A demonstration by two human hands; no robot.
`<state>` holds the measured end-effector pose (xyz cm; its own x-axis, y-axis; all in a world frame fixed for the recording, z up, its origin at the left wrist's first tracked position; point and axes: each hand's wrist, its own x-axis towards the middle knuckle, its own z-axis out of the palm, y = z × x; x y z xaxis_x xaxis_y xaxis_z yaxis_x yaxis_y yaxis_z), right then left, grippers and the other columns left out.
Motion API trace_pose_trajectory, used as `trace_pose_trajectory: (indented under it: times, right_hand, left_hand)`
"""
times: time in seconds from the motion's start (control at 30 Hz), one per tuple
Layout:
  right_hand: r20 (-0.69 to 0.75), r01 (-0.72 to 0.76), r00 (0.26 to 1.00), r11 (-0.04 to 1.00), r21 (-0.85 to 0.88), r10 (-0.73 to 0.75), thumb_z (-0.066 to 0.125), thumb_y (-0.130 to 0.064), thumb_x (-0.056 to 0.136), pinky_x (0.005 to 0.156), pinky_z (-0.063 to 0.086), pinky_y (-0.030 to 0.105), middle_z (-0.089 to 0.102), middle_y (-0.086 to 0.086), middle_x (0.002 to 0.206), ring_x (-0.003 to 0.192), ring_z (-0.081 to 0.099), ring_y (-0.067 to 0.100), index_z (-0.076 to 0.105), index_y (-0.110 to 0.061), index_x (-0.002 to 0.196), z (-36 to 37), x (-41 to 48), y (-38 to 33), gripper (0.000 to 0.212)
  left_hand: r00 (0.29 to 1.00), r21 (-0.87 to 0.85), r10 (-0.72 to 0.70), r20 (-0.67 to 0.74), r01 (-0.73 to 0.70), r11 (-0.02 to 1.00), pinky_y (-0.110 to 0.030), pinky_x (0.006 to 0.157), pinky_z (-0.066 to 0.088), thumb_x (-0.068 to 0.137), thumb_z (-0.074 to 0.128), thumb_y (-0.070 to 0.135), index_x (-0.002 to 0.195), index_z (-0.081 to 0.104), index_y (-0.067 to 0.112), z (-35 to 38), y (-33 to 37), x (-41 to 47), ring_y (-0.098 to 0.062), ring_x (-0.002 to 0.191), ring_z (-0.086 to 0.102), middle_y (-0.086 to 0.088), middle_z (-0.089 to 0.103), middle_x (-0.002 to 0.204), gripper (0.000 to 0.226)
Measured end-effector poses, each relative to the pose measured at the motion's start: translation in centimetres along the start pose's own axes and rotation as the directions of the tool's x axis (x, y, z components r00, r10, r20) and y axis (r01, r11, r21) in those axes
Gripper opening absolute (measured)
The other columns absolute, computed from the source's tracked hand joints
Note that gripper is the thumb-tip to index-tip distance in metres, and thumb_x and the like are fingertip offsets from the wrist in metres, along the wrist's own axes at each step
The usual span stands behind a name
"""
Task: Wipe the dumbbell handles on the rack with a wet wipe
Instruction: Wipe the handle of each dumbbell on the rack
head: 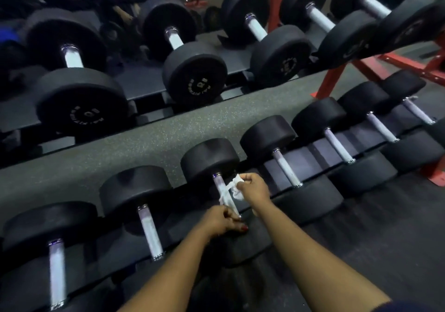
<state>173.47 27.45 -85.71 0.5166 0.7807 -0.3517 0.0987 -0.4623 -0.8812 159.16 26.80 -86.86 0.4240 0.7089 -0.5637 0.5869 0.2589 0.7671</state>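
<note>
Beside the right hand's [255, 188] fingers, a white wet wipe [234, 187] drapes across the dumbbell handle [218, 182] on the lower rack [301, 157]; those fingers pinch its upper end; left hand [221, 220] fingers curl round the handle's near end.

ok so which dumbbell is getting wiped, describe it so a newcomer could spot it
Look at the lower rack nearest the camera. Its third dumbbell from the left is the one. It alone has a white wipe across its handle, held by the right hand, with the left hand at the handle's near end.
</note>
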Motion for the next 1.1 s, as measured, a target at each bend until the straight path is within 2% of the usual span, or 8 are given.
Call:
trace_pose_trajectory:
  times: [0.07,0.3,0.4,0.5,0.67,0.77,0.9,1.1]
  right_hand:
    - [-0.001,-0.037,0.999,0.999,0.010,0.037,0.065,-0.016,0.076,0.088,0.053,0.035,0.070,-0.003,0.100,0.093,0.065,0.015,0.066,-0.025,0.092,1.6,0.8,0.3,0.018]
    - [0.035,-0.083,0.996,0.996,-0.025,0.084,0.064,-0.014,0.078,0.089,0.052,0.033,0.067,-0.004,0.102,0.095,0.063,0.015,0.065,-0.022,0.099,2.2,1.6,1.8,0.023]
    - [0.045,-0.065,0.997,0.997,-0.035,0.066,0.065,-0.014,0.077,0.089,0.051,0.034,0.068,-0.003,0.101,0.094,0.064,0.016,0.064,-0.024,0.094,1.5,2.2,1.9,0.020]
    - [0.101,-0.051,0.993,0.997,-0.054,0.056,0.066,-0.015,0.076,0.090,0.052,0.036,0.068,-0.002,0.103,0.094,0.064,0.016,0.062,-0.025,0.089,0.6,2.8,1.8,0.017]
    - [0.243,0.040,0.970,0.985,-0.166,0.001,0.063,-0.017,0.076,0.085,0.052,0.030,0.068,-0.006,0.103,0.094,0.064,0.013,0.064,-0.026,0.095,-1.6,3.5,2.4,0.021]
    - [0.346,0.105,0.938,0.976,-0.193,-0.032,0.065,-0.019,0.078,0.070,0.050,0.022,0.069,-0.008,0.098,0.087,0.064,0.009,0.065,-0.025,0.095,-3.6,4.1,2.6,0.019]
    - [0.396,0.100,0.918,0.985,-0.139,-0.037,0.068,-0.018,0.078,0.079,0.056,0.029,0.071,-0.004,0.094,0.086,0.067,0.013,0.066,-0.025,0.092,-6.8,5.0,2.7,0.016]
    - [0.422,0.105,0.906,0.980,-0.169,-0.024,0.067,-0.017,0.077,0.074,0.052,0.023,0.069,-0.004,0.097,0.087,0.066,0.012,0.066,-0.024,0.097,-9.1,5.4,2.5,0.021]
  left_hand:
    - [1.000,0.035,0.005,0.002,-0.005,0.999,-0.024,0.070,0.050,0.055,0.093,0.015,0.069,0.060,0.021,-0.3,-0.3,0.8,-0.002,0.060,0.056,0.009,0.062,0.065,0.036]
    - [0.985,0.122,-0.066,0.157,0.047,0.991,-0.020,0.051,0.046,0.054,0.093,0.011,0.070,0.064,0.019,-2.0,0.9,2.5,-0.008,0.060,0.058,0.002,0.065,0.070,0.034]
    - [0.970,0.127,-0.150,0.193,0.127,0.984,-0.020,0.045,0.038,0.066,0.087,0.025,0.069,0.064,0.018,-2.1,1.7,2.8,-0.010,0.052,0.049,-0.005,0.059,0.070,0.024]
    - [0.972,0.009,-0.224,0.075,0.224,0.975,-0.021,0.048,0.038,0.085,0.069,0.040,0.074,0.065,0.012,-1.6,2.8,3.1,-0.013,0.048,0.047,-0.011,0.062,0.075,0.030]
    - [0.957,-0.145,-0.207,-0.205,0.180,0.973,-0.019,0.045,0.037,0.092,0.062,0.022,0.078,0.063,0.011,1.5,3.0,3.3,-0.014,0.048,0.048,-0.007,0.061,0.067,0.018]
    - [0.878,-0.137,-0.230,-0.420,0.189,0.972,-0.028,0.058,0.043,0.087,0.063,0.020,0.067,0.064,0.014,4.4,2.3,3.7,-0.021,0.062,0.056,-0.010,0.065,0.072,0.021]
    - [0.748,0.120,-0.195,-0.634,0.345,0.931,-0.026,0.070,0.041,0.087,0.052,0.034,0.092,0.070,0.029,7.0,3.4,3.4,-0.024,0.094,0.064,0.002,0.069,0.100,0.019]
    - [0.658,-0.086,-0.280,-0.699,0.312,0.946,-0.025,0.068,0.044,0.085,0.055,0.034,0.080,0.070,0.030,7.7,3.7,2.7,-0.017,0.081,0.064,0.009,0.069,0.074,0.016]
